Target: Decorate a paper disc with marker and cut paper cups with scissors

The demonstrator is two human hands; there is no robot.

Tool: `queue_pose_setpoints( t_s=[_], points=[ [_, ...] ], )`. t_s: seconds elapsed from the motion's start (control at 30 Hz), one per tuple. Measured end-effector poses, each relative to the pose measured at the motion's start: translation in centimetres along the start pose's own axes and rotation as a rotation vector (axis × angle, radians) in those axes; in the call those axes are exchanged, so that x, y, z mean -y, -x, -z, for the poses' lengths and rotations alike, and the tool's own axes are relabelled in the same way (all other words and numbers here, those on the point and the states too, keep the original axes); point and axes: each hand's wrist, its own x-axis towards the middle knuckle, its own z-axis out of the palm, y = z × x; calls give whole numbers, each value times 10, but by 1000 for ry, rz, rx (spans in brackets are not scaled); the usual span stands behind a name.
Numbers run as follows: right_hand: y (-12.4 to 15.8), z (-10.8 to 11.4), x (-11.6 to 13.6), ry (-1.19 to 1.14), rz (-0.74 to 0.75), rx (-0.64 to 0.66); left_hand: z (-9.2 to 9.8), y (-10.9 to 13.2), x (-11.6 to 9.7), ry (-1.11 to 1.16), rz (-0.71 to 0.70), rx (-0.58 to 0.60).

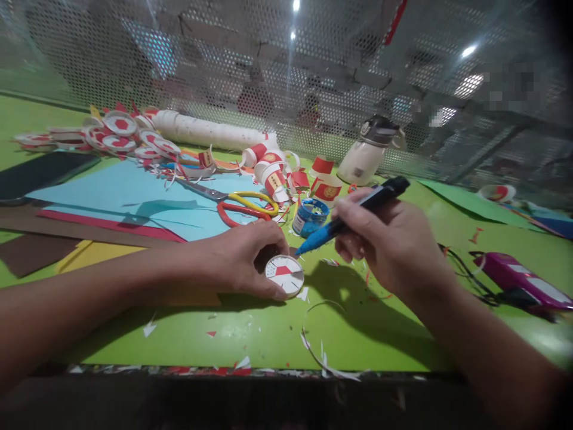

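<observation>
Between the thumb and fingers of my left hand (242,260) is a small round paper disc (285,276), white with a red patch, dark lines and dots. It looks like a cut-down paper cup base. My right hand (385,239) grips a blue marker (353,216) with a black end. The marker's blue tip points down-left, close above the disc's upper right edge; whether it touches, I cannot tell. Just behind the tip stands an open blue jar (310,217). Scissors (248,206) with red and yellow handles lie past my left hand on light blue paper (129,200).
Cut cup pieces (120,123) pile up at the back left, near a long white stack of cups (215,128). A white bottle (364,149) stands at the back. A purple device (521,280) with a cord lies right. Paper scraps (242,363) litter the front edge.
</observation>
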Motion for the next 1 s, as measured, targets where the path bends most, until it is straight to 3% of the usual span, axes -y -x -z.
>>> queue_pose_setpoints(
  t_s=[0.37,1.0],
  points=[
    [9,-21,-8,291,50,22,1,-1,-2,5,-6,9],
    [12,-22,-9,340,77,46,1,-1,-2,44,-22,9]
  ],
)
